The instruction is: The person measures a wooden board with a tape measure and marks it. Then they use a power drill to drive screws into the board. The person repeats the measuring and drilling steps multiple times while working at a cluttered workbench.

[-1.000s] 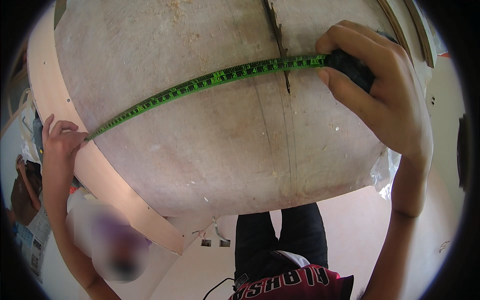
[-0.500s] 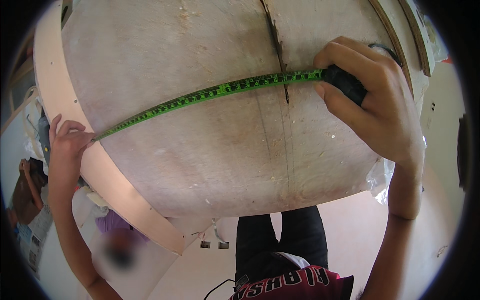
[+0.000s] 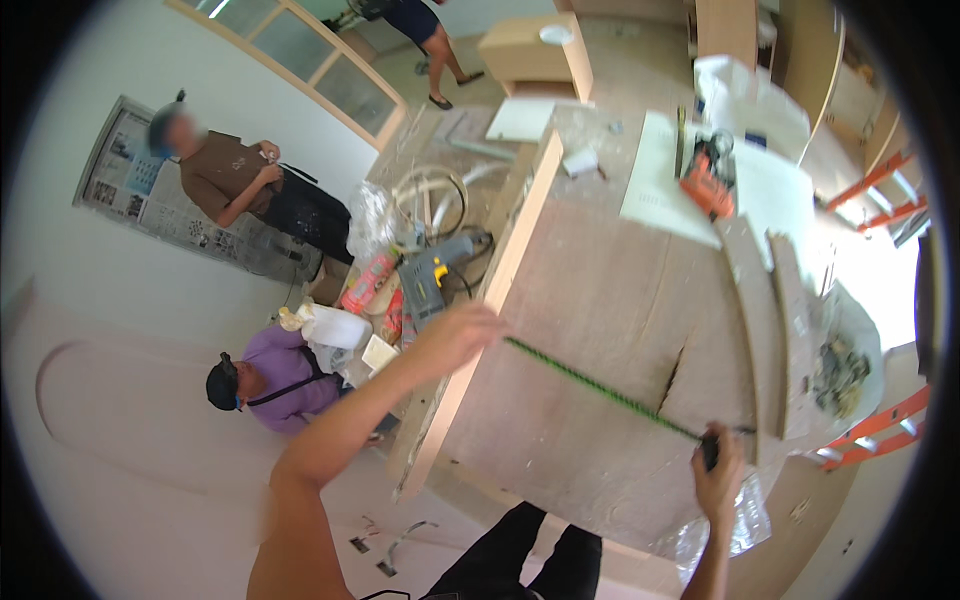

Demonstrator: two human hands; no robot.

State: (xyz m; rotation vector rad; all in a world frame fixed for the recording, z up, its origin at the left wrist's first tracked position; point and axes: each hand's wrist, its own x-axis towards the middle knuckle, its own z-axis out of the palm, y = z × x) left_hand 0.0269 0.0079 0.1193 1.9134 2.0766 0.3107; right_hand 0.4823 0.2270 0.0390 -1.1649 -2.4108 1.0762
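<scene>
A green tape measure blade (image 3: 600, 389) lies stretched across a wide plywood panel (image 3: 590, 280). With its fingers closed at the blade's end, my left hand (image 3: 462, 338) is over the pale wooden strip (image 3: 520, 250) along the panel's left edge. My right hand (image 3: 722, 478) grips the black tape measure case (image 3: 710, 448) near the panel's right side. Between the hands, the blade passes close to a dark split (image 3: 672, 378) in the panel.
A grey power drill (image 3: 428, 282) and a white jug (image 3: 335, 327) lie left of the strip. Curved wooden pieces (image 3: 748, 310) and an orange power tool (image 3: 708, 180) are right. Two people (image 3: 225, 180) (image 3: 285, 375) are at the left; another person's legs (image 3: 437, 60) show beyond.
The view has swung up and back, so the whole worktop and room now show. The tape measure is still stretched between both hands, now slanting down toward the right.
</scene>
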